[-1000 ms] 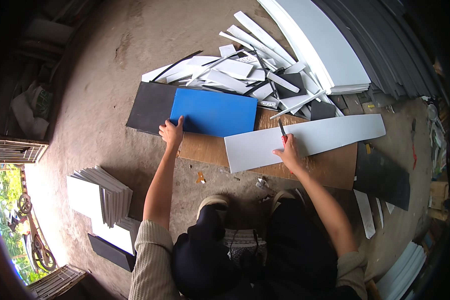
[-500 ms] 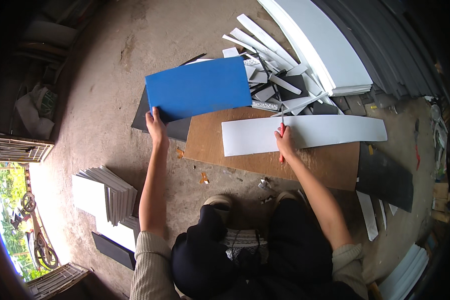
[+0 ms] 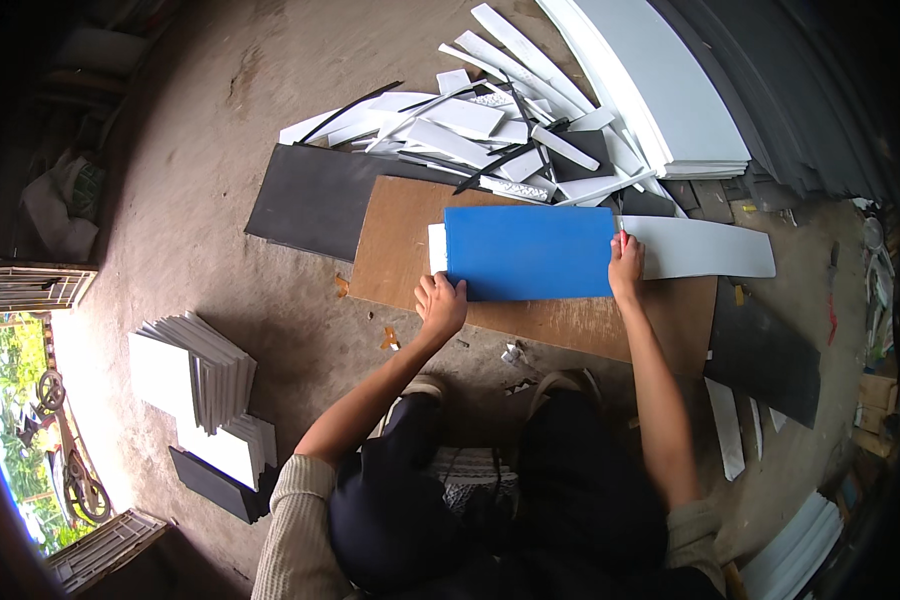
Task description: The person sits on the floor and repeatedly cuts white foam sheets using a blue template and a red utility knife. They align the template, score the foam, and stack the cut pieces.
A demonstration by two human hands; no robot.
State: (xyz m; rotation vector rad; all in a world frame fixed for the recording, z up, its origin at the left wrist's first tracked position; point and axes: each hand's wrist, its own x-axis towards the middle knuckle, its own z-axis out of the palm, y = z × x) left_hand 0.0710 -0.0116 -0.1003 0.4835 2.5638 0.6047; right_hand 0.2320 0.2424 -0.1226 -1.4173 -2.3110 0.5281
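Note:
A blue rectangular board [image 3: 530, 253] lies over a long white sheet [image 3: 705, 247], whose ends stick out to its left and right. Both rest on a brown board [image 3: 390, 235] on the floor. My left hand [image 3: 441, 303] is closed at the blue board's lower left corner, fingers curled over the edge. At the right edge of the blue board, my right hand [image 3: 626, 266] is closed round a red-handled knife [image 3: 623, 238]. Only a little of the handle shows; the blade is hard to make out.
Beyond the brown board lies a heap of white and black offcuts [image 3: 470, 130]. Long white sheets [image 3: 660, 90] are stacked at the far right. Black sheets [image 3: 315, 195] flank the brown board. Stacked white pieces [image 3: 195, 370] stand at the left, above a black one [image 3: 215, 485].
My left hand has brought the blue board down and right onto the white sheet. The right hand, still with the knife, has shifted right to the blue board's edge.

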